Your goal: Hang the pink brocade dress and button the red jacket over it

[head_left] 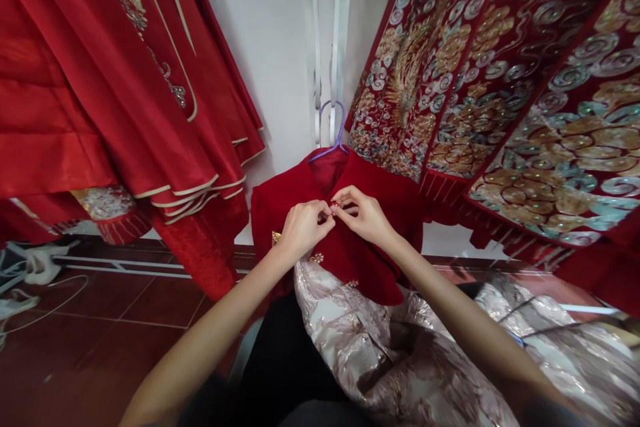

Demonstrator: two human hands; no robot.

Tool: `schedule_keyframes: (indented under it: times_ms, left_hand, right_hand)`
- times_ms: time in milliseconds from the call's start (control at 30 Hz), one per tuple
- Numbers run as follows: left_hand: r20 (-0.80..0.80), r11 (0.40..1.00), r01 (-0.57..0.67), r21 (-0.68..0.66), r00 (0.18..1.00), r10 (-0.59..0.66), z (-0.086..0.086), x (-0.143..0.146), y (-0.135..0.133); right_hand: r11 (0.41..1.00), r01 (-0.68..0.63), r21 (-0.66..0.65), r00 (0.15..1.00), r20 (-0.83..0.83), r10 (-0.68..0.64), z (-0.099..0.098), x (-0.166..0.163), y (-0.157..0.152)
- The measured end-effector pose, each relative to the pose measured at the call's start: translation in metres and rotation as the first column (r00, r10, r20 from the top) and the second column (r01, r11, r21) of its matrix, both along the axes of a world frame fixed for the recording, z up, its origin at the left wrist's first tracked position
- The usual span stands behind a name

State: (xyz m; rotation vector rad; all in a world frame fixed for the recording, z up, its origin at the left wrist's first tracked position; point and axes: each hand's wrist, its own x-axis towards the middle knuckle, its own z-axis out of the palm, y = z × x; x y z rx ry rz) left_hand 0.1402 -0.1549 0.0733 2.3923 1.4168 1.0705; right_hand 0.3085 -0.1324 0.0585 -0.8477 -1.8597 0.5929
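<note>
While left hand (pixel 300 228) and right hand (pixel 366 217) pinch the top clasp (pixel 332 207) of the red jacket (pixel 373 260), lower gold clasps (pixel 316 257) cannot be judged closed.

Both arms (pixel 220 327) bare from elbow down to slim fingers (pixel 346 197) — black clothing (pixel 280 357) across the lap

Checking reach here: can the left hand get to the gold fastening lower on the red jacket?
Probably yes: the left hand is just above the gold fastening on the red jacket, nothing covering it.
</note>
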Motion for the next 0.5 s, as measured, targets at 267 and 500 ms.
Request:
schedule_keyframes:
  times_ms: [267, 500]
  left_hand:
    - [0.232, 0.988, -0.090, -0.127, 0.966, 0.118, -0.039, -0.013, -0.006]
    - [0.099, 0.957, -0.256, -0.137, 0.958, 0.270, -0.076, -0.041, -0.058]
  right_hand:
    - [0.989, 0.049, -0.142, 0.982, -0.174, -0.073, -0.031, 0.003, -0.014]
    - [0.982, 0.171, 0.079, 0.977, 0.116, -0.180, -0.081, -0.023, -0.066]
